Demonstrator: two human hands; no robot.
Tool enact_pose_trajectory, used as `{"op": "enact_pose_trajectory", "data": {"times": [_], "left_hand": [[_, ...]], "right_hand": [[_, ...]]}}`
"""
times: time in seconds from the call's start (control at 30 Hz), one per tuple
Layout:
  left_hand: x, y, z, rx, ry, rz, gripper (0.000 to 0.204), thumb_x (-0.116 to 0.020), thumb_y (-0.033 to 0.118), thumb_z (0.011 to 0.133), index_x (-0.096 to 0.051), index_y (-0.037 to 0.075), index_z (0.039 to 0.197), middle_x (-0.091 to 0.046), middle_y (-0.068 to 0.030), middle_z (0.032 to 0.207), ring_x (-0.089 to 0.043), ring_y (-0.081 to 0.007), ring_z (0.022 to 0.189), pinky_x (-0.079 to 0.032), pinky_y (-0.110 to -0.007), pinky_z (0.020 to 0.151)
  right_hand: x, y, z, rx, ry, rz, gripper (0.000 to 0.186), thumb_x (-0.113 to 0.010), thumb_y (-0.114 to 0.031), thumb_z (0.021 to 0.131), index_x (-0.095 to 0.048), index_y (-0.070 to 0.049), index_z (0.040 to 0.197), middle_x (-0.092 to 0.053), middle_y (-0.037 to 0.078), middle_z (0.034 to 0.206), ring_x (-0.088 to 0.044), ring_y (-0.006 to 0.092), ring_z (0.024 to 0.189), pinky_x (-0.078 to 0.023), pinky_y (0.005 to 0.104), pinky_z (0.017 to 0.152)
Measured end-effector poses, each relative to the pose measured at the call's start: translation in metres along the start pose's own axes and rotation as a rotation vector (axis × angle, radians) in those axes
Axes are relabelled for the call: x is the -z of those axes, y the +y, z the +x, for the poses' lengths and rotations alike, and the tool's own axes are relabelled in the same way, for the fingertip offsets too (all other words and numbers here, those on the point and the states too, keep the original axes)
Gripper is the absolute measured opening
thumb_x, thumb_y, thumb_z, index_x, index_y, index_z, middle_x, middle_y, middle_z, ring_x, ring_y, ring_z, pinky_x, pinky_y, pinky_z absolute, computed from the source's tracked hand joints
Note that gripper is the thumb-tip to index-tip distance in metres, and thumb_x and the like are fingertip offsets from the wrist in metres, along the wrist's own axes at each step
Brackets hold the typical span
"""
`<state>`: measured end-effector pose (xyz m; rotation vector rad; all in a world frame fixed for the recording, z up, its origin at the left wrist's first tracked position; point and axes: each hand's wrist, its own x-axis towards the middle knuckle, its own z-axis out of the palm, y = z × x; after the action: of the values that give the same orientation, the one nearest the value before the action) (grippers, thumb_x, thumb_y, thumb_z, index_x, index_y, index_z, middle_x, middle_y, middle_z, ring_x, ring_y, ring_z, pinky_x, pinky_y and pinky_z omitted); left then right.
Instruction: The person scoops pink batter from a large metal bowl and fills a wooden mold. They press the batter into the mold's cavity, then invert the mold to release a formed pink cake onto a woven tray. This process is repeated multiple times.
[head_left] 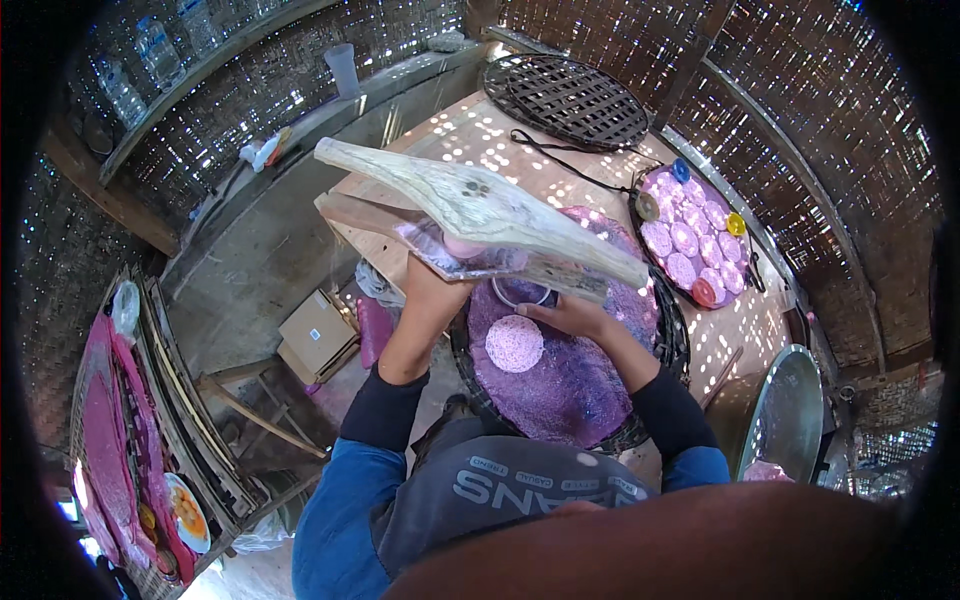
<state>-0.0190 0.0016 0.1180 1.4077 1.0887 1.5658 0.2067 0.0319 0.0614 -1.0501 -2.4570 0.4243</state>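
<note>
Across the middle, a pale carved wooden piece point(480, 205) with tapered ends tilts over a lower board partly covered by a shiny plastic sheet point(500, 262). My left hand point(430, 295) is closed at the lower board's near edge; its fingers are mostly hidden underneath. A pink lump point(460, 245) shows between the two pieces. My right hand point(575, 318) grips a thin round ring point(518, 300), its thumb on the near rim. Just below the ring, a flat round speckled pink cake point(515, 344) lies on a purple cloth point(560, 400) over a round woven tray.
Several pink cakes fill another round tray point(695, 240) at the right, with coloured lids round its edge. Behind lies a dark woven rack point(570, 100). A large metal basin point(785, 410) stands at right. A cardboard box point(318, 335) and a shelf with pink cloth point(105, 430) are left.
</note>
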Motion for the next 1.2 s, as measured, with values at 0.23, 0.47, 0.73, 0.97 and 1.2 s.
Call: {"op": "enact_pose_trajectory", "data": {"times": [0.23, 0.47, 0.73, 0.97, 1.2], "left_hand": [[-0.008, 0.005, 0.016, -0.229, -0.220, 0.250, 0.038, -0.071, 0.016, 0.067, -0.059, 0.002, 0.100, -0.063, -0.0123, 0.097, -0.060, -0.0255, 0.090, -0.046, -0.035, 0.083], [-0.027, 0.026, 0.081, -0.344, -0.669, -0.279, 0.081, -0.076, 0.027, 0.065, -0.035, 0.003, 0.131, -0.043, -0.0126, 0.129, -0.039, -0.0267, 0.122, -0.032, -0.037, 0.101], [-0.024, -0.001, 0.130, 0.087, -0.660, -1.380, 0.073, -0.037, 0.062, 0.084, -0.039, 0.007, 0.131, -0.051, -0.0051, 0.109, -0.044, -0.0308, 0.116, -0.033, -0.040, 0.100], [-0.018, -0.031, 0.120, 0.202, -0.503, -1.299, 0.035, -0.043, 0.045, 0.088, -0.055, 0.013, 0.095, -0.048, -0.0003, 0.084, -0.050, -0.0242, 0.085, -0.044, -0.039, 0.076], [-0.009, -0.050, 0.114, 0.162, -0.448, -1.385, 0.030, -0.042, 0.039, 0.088, -0.054, 0.013, 0.077, -0.050, -0.0011, 0.068, -0.050, -0.0237, 0.077, -0.044, -0.038, 0.071]], "right_hand": [[0.127, -0.028, 0.016, -0.397, -0.364, 1.254, 0.072, -0.049, -0.052, 0.085, -0.035, 0.001, 0.132, -0.047, 0.017, 0.124, -0.046, 0.0231, 0.113, -0.040, 0.0340, 0.092], [0.148, -0.035, -0.026, -0.516, -0.459, 1.101, 0.072, -0.052, -0.054, 0.083, -0.039, 0.002, 0.127, -0.054, 0.009, 0.108, -0.052, 0.0175, 0.095, -0.043, 0.0296, 0.082], [0.133, -0.009, -0.013, -0.827, -0.506, 1.162, 0.068, -0.036, -0.060, 0.087, -0.043, -0.004, 0.125, -0.056, 0.009, 0.107, -0.056, 0.0146, 0.091, -0.046, 0.0288, 0.079], [0.112, -0.016, 0.011, -0.902, -0.503, 1.132, 0.066, -0.023, -0.059, 0.090, -0.048, -0.005, 0.120, -0.060, 0.007, 0.099, -0.058, 0.0142, 0.083, -0.047, 0.0266, 0.073], [0.101, 0.000, 0.016, -0.785, -0.671, 0.962, 0.064, -0.024, -0.057, 0.092, -0.053, -0.004, 0.112, -0.059, 0.006, 0.092, -0.056, 0.0129, 0.076, -0.045, 0.0255, 0.067]]}}
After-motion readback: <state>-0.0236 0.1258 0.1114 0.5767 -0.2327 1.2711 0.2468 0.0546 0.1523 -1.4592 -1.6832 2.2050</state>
